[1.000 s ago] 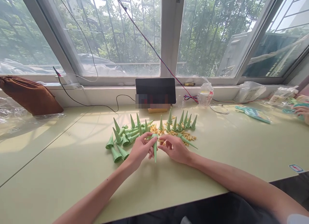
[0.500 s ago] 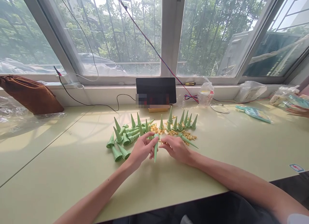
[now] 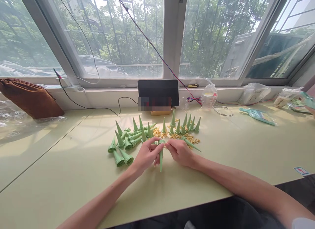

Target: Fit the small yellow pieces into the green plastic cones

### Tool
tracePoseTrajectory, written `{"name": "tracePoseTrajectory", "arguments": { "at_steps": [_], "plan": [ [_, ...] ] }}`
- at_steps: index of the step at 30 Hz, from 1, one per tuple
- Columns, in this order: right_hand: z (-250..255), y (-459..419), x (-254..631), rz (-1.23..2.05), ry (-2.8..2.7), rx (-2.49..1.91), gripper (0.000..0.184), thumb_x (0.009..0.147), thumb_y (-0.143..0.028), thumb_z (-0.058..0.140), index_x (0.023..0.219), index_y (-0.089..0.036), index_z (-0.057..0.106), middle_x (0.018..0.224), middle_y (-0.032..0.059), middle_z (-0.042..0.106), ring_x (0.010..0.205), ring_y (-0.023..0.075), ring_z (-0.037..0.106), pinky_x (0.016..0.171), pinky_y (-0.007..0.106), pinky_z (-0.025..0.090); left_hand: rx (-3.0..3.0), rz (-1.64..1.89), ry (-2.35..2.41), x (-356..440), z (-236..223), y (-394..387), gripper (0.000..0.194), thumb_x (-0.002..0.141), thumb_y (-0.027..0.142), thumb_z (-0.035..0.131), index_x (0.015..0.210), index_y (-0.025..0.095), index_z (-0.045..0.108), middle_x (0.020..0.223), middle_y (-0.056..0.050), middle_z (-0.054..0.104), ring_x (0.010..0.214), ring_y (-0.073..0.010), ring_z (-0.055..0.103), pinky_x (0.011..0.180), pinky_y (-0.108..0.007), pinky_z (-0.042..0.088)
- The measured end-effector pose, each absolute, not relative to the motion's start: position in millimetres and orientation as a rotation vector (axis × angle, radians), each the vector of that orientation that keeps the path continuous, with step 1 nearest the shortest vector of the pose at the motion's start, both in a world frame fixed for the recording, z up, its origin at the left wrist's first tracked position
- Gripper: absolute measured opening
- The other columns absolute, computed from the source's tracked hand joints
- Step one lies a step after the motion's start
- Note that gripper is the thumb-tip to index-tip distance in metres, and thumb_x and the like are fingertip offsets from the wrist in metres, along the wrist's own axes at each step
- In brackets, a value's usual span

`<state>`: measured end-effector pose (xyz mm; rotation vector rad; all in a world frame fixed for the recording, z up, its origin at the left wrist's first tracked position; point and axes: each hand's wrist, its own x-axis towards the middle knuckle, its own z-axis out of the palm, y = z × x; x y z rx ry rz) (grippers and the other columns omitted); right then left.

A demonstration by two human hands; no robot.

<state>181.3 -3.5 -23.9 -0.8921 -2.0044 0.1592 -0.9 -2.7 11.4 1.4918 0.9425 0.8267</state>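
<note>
My left hand is closed around the wide end of a green plastic spike, whose point hangs downward. My right hand is closed in a pinch at the collar of that spike, on what looks like a small yellow plug, mostly hidden by the fingertips. Just beyond both hands, loose yellow plugs lie in small heaps. Several green spikes stand point up among them, and one green spike lies beside my right hand. More hollow green spikes lie and stand left of my left hand.
A dark tablet leans on a stand by the window. Farther right are a bagged cup, a coiled white cable and a packaged teal tool. At the far left sits a brown drawstring bag.
My right fingertips have moved in against the spike's collar. The spike has shifted slightly right and down, with its point steeper. At the right edge, a person's hand has moved mostly out of view.
</note>
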Motion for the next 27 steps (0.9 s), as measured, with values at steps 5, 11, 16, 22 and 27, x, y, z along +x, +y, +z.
{"name": "tracePoseTrajectory", "arguments": {
  "at_steps": [5,11,16,22,27],
  "plan": [
    [-24.3,-3.7,179.6,0.173,-1.941,-0.883,0.017,0.099,-0.029,0.046,0.092,-0.018,0.057,0.069,-0.0009,0.058,0.052,0.0089,0.044,0.052,0.022,0.036,1.385,0.858,0.965,-0.9,16.1,-1.2,0.039,0.081,0.049,0.067,0.099,0.018,0.053,0.048,0.003,0.058,0.037,-0.0099,0.046,0.039,-0.021,0.039],
    [-27.0,-2.4,180.8,0.086,-1.964,-0.853,0.017,0.097,-0.026,0.053,0.112,-0.019,0.055,0.089,0.0039,0.066,0.054,0.0087,0.052,0.052,0.021,0.042,1.245,0.849,0.953,-0.9,19.4,-1.9,0.04,0.077,0.049,0.071,0.094,0.018,0.054,0.053,0.002,0.061,0.038,-0.0075,0.043,0.039,-0.02,0.039],
    [-22.6,-1.4,182.3,-0.118,-2.044,-0.839,0.018,0.1,-0.025,0.048,0.115,-0.019,0.055,0.088,0.0051,0.068,0.06,0.0113,0.059,0.053,0.023,0.043,1.177,0.827,0.968,-1.5,20.1,-1.0,0.043,0.076,0.053,0.071,0.092,0.018,0.054,0.057,0.001,0.062,0.039,-0.0062,0.041,0.038,-0.018,0.034],
    [-20.5,-1.3,183.2,-0.256,-2.109,-0.836,0.015,0.102,-0.021,0.043,0.105,-0.018,0.057,0.079,0.0036,0.067,0.06,0.011,0.059,0.052,0.021,0.041,1.212,0.813,0.989,-2.3,18.1,0.4,0.044,0.077,0.053,0.071,0.096,0.017,0.055,0.057,-0.001,0.062,0.041,-0.0081,0.045,0.038,-0.019,0.035],
    [-24.4,-0.2,183.7,-0.301,-2.159,-0.862,0.016,0.102,-0.023,0.042,0.102,-0.016,0.057,0.072,0.0025,0.063,0.056,0.011,0.054,0.052,0.022,0.038,1.262,0.825,1.03,-2.7,15.7,-0.2,0.046,0.077,0.052,0.071,0.102,0.016,0.057,0.058,0.0,0.062,0.047,-0.0121,0.054,0.041,-0.021,0.041]
  ]
}}
